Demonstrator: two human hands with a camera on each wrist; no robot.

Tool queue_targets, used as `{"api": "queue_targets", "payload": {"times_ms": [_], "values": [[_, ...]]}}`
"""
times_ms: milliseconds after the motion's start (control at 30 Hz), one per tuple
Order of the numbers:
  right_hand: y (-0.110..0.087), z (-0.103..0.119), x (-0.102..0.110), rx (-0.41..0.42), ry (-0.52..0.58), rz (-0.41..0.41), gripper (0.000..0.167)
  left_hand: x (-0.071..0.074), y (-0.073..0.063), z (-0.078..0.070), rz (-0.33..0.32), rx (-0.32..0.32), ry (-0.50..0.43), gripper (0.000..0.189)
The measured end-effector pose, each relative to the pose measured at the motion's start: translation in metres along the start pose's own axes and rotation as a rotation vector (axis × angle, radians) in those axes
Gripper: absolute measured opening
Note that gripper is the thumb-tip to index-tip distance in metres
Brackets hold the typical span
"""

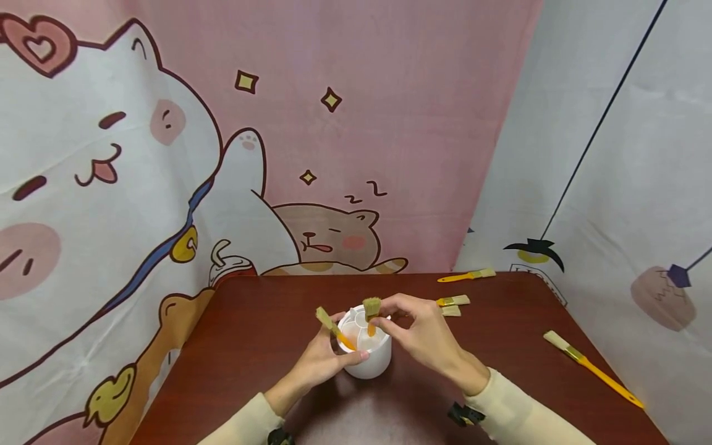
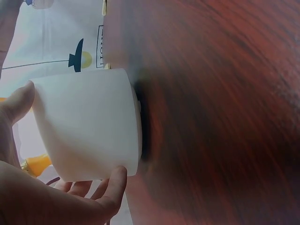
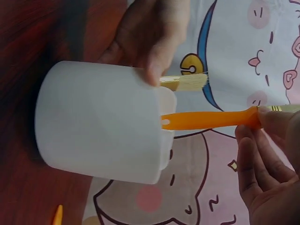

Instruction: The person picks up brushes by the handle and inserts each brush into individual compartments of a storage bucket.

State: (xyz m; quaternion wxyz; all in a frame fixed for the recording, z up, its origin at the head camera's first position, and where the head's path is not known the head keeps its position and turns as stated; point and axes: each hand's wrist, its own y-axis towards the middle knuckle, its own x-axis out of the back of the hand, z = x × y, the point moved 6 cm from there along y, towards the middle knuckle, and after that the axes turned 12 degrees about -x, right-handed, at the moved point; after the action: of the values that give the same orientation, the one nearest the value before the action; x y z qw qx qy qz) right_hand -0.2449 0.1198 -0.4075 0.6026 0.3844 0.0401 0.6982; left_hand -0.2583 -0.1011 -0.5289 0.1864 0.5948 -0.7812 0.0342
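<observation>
A white round holder (image 1: 369, 366) with inner dividers sits on the table in front of me. My left hand (image 1: 318, 363) grips its side, thumb at the rim; in the left wrist view the fingers (image 2: 115, 190) support the wall near the base. One paintbrush (image 1: 327, 321) leans inside with its bristles up over the left rim. My right hand (image 1: 425, 330) pinches a second paintbrush (image 1: 371, 307) near its ferrule, bristles upward. In the right wrist view, its orange handle (image 3: 206, 120) points into the holder, the holed tip right at the mouth.
On the dark red wooden table (image 1: 267, 346), a brush (image 1: 467, 276) lies at the back edge. Two brushes (image 1: 455, 301) are partly hidden behind my right hand. Another brush (image 1: 592, 364) lies at the right edge. A printed cartoon cloth (image 1: 400, 123) hangs behind the table.
</observation>
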Motion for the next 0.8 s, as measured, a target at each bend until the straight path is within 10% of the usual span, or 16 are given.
{"api": "queue_targets", "payload": {"times_ms": [333,800], "values": [[-0.007,-0.007,-0.014,0.207,-0.039,0.024,0.033,-0.001,0.0,-0.002,0.002,-0.042,-0.033,0.103],[-0.014,-0.02,-0.025,0.264,-0.067,0.078,0.034,0.0,0.002,0.003,0.019,-0.047,-0.038,0.107]]}}
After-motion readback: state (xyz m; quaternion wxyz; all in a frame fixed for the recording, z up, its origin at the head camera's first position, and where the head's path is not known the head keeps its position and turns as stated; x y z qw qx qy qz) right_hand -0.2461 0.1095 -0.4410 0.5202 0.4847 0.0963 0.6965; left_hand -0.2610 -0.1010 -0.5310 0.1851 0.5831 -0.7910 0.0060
